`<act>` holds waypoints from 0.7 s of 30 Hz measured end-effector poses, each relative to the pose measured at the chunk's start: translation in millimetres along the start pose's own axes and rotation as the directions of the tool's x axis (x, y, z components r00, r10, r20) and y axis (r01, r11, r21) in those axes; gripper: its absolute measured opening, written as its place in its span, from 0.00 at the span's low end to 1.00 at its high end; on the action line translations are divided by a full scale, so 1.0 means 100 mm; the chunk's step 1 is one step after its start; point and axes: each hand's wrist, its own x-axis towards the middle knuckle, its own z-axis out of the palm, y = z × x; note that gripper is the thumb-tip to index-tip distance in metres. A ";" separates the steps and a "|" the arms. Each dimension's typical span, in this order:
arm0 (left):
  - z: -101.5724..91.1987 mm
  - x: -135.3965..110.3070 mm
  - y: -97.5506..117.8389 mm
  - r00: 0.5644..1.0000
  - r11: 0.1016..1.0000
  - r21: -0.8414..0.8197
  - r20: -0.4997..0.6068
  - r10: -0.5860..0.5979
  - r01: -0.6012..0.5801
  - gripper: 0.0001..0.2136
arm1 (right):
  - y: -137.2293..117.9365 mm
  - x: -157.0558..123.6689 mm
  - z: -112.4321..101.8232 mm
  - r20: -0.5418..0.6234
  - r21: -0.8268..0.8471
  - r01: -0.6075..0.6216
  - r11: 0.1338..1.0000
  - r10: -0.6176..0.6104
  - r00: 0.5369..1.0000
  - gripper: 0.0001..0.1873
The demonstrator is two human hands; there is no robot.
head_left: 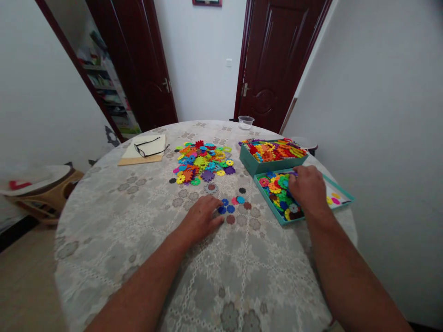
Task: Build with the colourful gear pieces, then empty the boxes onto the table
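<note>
The left hand (205, 218), thumb and fingers parted, lies beside blue discs (230, 209) on the table (121, 226); the right hand (309, 188) curls over coloured discs (274, 185) in the tray (269, 202) at right, grip hidden. Probably light, stiff plastic, they suit pinching by their notched rims.

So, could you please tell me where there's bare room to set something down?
The tablecloth is bare between the forearms, and left of the left hand, this side of the glasses. It is crowded at the gear pile, the box, the tray and the small discs beside that hand.
</note>
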 end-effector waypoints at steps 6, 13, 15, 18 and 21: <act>0.01 0.02 0.01 0.999 0.998 0.058 0.041 -0.013 0.011 0.13 | -0.59 -0.23 0.05 0.085 0.348 0.307 0.886 -0.356 0.931 0.14; 0.03 0.02 0.08 1.000 0.996 0.090 0.012 -0.020 0.018 0.23 | -1.13 -0.56 0.22 0.401 0.450 0.416 0.790 -0.595 0.696 0.19; 0.06 0.02 0.08 1.000 0.993 0.116 0.015 -0.006 0.004 0.23 | -1.16 -0.55 0.23 0.424 0.459 0.421 0.782 -0.609 0.670 0.19; 0.09 0.01 0.08 1.000 0.989 0.147 0.023 0.011 -0.014 0.22 | -1.15 -0.50 0.23 0.442 0.495 0.401 0.771 -0.621 0.648 0.18; 0.10 0.00 0.08 1.000 0.985 0.171 0.018 0.015 -0.017 0.18 | -1.12 -0.47 0.23 0.452 0.548 0.347 0.761 -0.618 0.643 0.13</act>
